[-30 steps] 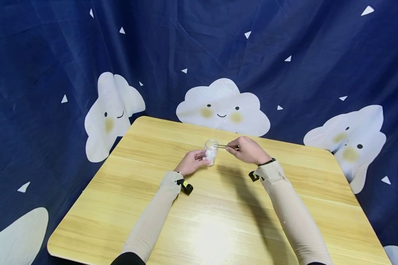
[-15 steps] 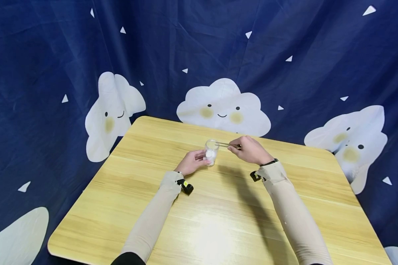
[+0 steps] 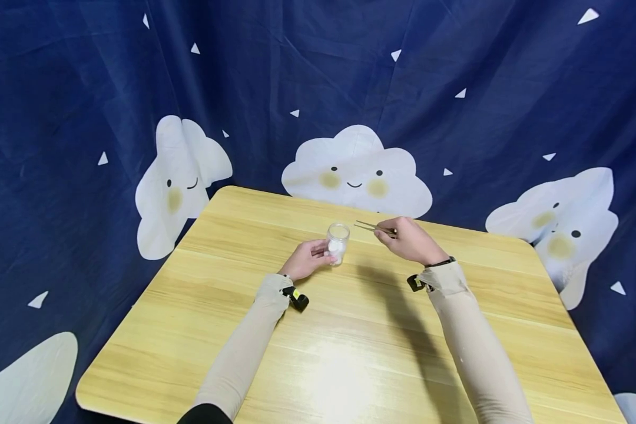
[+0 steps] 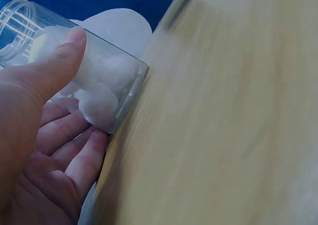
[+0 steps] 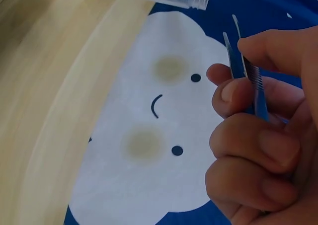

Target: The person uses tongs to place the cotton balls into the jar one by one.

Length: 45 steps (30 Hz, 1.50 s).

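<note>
A clear, lidless jar [image 3: 338, 233] stands upright on the table, with several white cotton balls [image 4: 98, 105] in its lower part. My left hand [image 3: 306, 259] grips the jar from its left side, the thumb [image 4: 69, 53] across its near wall and the fingers behind and under. To the right of the jar, my right hand [image 3: 410, 240] pinches metal tweezers [image 5: 251, 76] between thumb and fingers. The tweezers' tips are spread apart with nothing between them. They point left toward the jar's mouth and stand clear of its rim.
The wooden table [image 3: 201, 330] has rounded corners. Behind it hangs a dark blue curtain [image 3: 254, 70] with printed white clouds and triangles. Each wrist carries a black strap-on camera mount [image 3: 297, 299] over a beige sleeve [image 3: 244, 347].
My right hand has drawn the tweezers rightward, from over the jar's mouth to beside it, and their tips have spread. My left hand and the jar have stayed in place.
</note>
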Tool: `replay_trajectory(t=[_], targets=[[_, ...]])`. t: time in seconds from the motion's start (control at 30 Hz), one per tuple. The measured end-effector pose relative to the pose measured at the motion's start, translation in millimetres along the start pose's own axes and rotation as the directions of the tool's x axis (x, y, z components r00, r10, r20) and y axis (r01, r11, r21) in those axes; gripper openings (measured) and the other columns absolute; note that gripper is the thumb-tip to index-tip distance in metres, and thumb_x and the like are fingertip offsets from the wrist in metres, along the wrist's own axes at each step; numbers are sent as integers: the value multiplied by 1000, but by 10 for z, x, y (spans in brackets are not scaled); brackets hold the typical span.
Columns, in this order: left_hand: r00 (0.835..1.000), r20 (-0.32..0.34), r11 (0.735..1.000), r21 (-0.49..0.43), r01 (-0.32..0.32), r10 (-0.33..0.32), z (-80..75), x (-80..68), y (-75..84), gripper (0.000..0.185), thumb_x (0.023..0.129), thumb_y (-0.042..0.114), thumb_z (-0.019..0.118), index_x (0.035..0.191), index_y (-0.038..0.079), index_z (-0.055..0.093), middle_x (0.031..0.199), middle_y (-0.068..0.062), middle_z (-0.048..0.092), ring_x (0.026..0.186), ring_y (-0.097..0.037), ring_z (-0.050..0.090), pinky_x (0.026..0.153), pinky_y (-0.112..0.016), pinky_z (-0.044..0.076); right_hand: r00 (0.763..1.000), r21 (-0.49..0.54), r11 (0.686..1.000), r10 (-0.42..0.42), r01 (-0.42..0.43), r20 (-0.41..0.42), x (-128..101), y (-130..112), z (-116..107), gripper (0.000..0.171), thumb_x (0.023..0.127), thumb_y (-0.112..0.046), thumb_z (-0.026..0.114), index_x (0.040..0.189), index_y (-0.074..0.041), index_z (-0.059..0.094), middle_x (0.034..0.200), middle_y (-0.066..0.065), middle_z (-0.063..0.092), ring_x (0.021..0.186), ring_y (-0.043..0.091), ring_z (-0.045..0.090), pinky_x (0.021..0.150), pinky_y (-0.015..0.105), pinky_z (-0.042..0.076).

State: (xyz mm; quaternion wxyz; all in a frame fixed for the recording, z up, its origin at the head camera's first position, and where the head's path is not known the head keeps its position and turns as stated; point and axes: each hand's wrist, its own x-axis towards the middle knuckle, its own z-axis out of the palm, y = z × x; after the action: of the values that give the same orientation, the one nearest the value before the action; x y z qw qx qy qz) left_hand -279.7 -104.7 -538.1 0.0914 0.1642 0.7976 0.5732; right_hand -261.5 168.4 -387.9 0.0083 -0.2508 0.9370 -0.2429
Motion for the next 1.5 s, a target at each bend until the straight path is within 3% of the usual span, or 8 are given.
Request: replay_trajectory(t=[0.13,0.27,0.47,0.63,0.93,1.2,1.37,1.5], targets=[[1000,-4,1000,14,15,-14,7,-8,11,65,95,24,77,148,-3,51,152,-20,56,136,-31,61,117,-37,51,999,18,1000,23,-23,-26,-76,96,-8,23,106,-18,56,95,-11,75,92,9,73,75,19,60,73,37,51],[1000,-8,1000,19,17,-17,7,-7,9,65,94,24,78,148,-2,52,152,-19,57,136,-31,61,117,-37,51,999,25,999,31,-30,-42,-137,193,0,29,107,-17,53,80,-10,65,74,8,57,61,15,43,63,31,39],[1000,-1,1000,7,8,-8,8,11,-9,64,94,24,78,147,-2,53,151,-19,58,135,-30,62,116,-36,52,995,29,996,83,-81,-57,-252,330,21,27,106,-17,53,113,-5,76,87,13,72,55,10,42,55,25,37],[1000,-7,1000,9,9,-9,11,-2,-10,65,94,25,78,147,-2,52,151,-20,58,135,-31,62,116,-37,52,994,29,996,90,-88,-64,-329,439,52,23,106,-16,53,102,-11,75,69,5,61,49,10,35,47,23,30],[1000,-5,1000,19,18,-18,9,-2,1,65,95,26,77,148,-2,52,152,-19,56,137,-31,60,117,-37,51,993,-47,994,96,-99,-74,-465,613,117,23,105,-14,59,84,-14,67,76,9,71,61,13,55,55,26,42],[1000,-3,1000,13,12,-12,8,-11,15,64,95,24,77,148,-3,51,152,-20,56,137,-32,60,118,-38,50,982,-102,980,160,-169,-98,-567,689,174,20,103,-13,61,86,-8,69,84,10,79,73,18,72,63,42,56],[1000,-2,1000,8,11,-11,8,-11,13,64,95,23,77,148,-3,51,152,-20,56,137,-32,60,118,-38,50,977,-112,974,185,-197,-107,-617,763,200,19,103,-14,62,88,-7,71,88,10,80,76,22,72,63,46,55],[1000,-1,1000,4,15,-15,5,-7,3,64,95,24,77,148,-2,52,152,-19,57,136,-31,61,117,-37,51,974,-132,969,195,-210,-117,-650,822,230,19,102,-18,63,88,-10,74,89,5,77,75,21,66,60,40,51]])
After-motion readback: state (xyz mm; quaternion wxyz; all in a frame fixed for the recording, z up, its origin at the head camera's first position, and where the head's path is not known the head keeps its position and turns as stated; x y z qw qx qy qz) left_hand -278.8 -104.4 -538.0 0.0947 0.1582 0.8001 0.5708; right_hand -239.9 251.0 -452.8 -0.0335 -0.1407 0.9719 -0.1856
